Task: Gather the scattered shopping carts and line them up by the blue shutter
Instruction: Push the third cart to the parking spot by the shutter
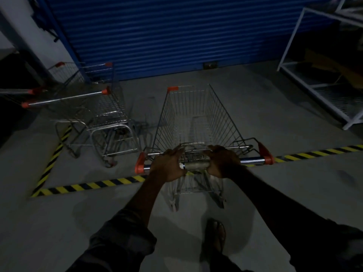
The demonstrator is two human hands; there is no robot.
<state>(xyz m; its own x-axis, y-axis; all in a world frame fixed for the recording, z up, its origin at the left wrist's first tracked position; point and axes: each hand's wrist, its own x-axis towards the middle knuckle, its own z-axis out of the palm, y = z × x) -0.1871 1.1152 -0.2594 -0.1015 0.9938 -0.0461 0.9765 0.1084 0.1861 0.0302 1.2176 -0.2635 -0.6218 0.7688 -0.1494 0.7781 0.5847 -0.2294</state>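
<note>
head view showed two hands on one cart: left hand (169, 166) and right hand (224, 161) each curled tight round the handle bar (196, 165) of the shopping cart (196, 114) at frame centre, its basket reaching up toward the blue shutter (157, 36). at least two other carts (106, 114) stood mid-left by the shutter.

Grey concrete floor (275, 114). Yellow-black hazard tape (94, 185) runs across it, with a corner at lower left and one leg heading up along the left side. White metal rack (290, 40) at the right edge, cardboard (334, 69) on it, dim. White wall (17, 22) far left. Sandalled foot (215, 236) bottom centre, on the near side of the tape.
</note>
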